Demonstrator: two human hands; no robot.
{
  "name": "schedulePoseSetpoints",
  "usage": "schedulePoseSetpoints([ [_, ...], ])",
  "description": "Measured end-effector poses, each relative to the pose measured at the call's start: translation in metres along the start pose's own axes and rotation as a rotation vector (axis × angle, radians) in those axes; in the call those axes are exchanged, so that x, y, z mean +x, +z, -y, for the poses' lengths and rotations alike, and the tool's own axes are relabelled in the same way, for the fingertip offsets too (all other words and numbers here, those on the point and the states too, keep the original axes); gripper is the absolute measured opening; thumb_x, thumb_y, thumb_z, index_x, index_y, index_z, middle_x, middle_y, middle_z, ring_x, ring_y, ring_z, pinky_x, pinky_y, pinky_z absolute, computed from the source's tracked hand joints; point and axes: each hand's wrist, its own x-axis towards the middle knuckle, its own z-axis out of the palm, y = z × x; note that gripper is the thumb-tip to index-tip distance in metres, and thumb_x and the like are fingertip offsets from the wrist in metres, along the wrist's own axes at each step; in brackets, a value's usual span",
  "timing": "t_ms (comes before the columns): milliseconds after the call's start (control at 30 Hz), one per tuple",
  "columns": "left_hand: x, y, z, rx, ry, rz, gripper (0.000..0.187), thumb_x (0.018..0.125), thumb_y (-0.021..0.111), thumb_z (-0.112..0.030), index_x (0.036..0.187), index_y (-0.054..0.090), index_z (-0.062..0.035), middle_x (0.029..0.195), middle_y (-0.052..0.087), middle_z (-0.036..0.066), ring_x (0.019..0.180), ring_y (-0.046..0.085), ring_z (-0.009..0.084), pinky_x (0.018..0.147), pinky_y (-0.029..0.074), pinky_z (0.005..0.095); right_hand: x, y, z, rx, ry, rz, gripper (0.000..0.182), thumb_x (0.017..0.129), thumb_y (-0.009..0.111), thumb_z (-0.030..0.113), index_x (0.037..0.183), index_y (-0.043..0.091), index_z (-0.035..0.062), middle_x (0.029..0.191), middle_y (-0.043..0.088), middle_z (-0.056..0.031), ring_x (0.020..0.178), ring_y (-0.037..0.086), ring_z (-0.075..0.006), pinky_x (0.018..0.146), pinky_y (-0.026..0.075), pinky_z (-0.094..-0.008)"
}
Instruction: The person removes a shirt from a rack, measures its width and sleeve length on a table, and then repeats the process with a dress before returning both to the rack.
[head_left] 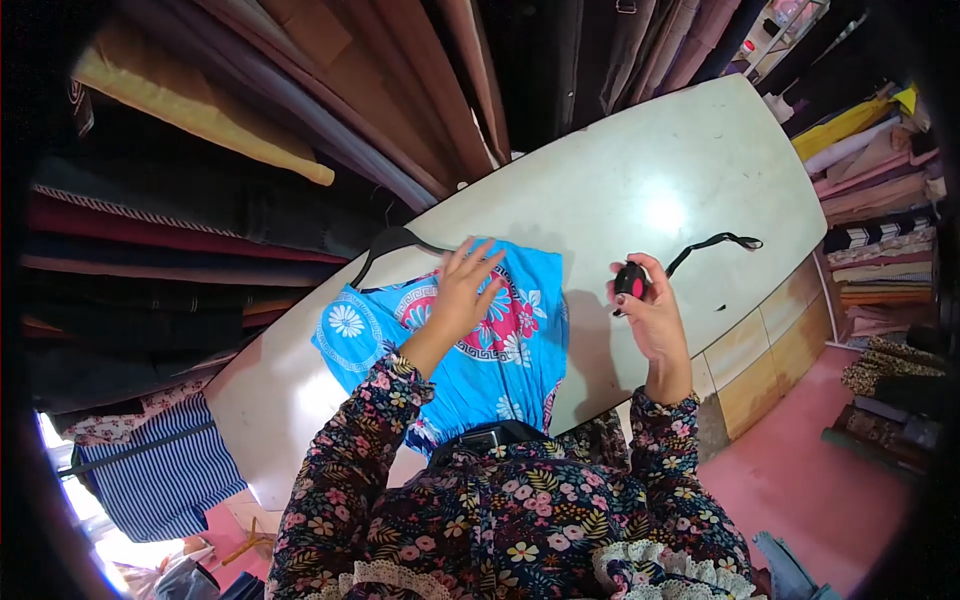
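left hand [465,285] flat, fingers spread, right hand [645,300] raised (fingers curled)

Blue garment [480,350]: bright turquoise cloth, white flower prints, pink-red round medallion with Greek-key border near neckline. Spread flat on table [640,190], lower part hanging over near edge toward person. Hung on black hanger [390,245], hook jutting past garment's top toward far table edge. Left hand [465,290] flat on medallion, fingers spread.

Small black-and-red device [630,280]: rounded, palm-sized, gripped in right hand [650,310] above table, just beside garment. Black strap [715,243] trails from it, looped end lying on table.
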Motion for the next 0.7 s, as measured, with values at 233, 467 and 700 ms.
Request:
schedulePoseSetpoints([
  [233,-0.002,0.011,-0.04,-1.241,-0.368,0.34,0.029,0.094,0.051,-0.015,0.118,0.058,-0.0017,0.107,0.064,0.007,0.096,0.058,0.0139,0.084,0.046,0.0258,-0.004,0.046,-0.023,-0.278,0.164,0.089,0.046,0.078,0.065,0.002,0.12,0.051,0.0084,0.084,0.063,-0.0034,0.075,0.061,-0.0099,0.054,0.048,-0.0198],
  [467,-0.002,0.013,-0.03,-1.32,-0.778,0.405,0.026,0.09,0.059,-0.021,0.108,0.064,-0.0034,0.091,0.063,0.001,0.077,0.054,0.0058,0.067,0.046,0.0205,0.005,0.062,-0.058,-1.01,-0.35,-0.016,0.032,0.07,0.071,0.009,0.098,0.057,0.0075,0.087,0.062,-0.0143,0.08,0.059,-0.0331,0.067,0.047,-0.0384],
  [700,0.01,0.037,0.017,-1.168,-0.706,0.213,0.019,0.083,0.067,-0.018,0.092,0.068,-0.002,0.078,0.066,0.001,0.067,0.057,0.0072,0.06,0.045,0.0207,0.029,0.08,-0.067,-1.188,-0.53,-0.053,0.029,0.07,0.071,0.008,0.095,0.058,0.01,0.083,0.058,-0.009,0.078,0.059,-0.0301,0.064,0.047,-0.0392],
])
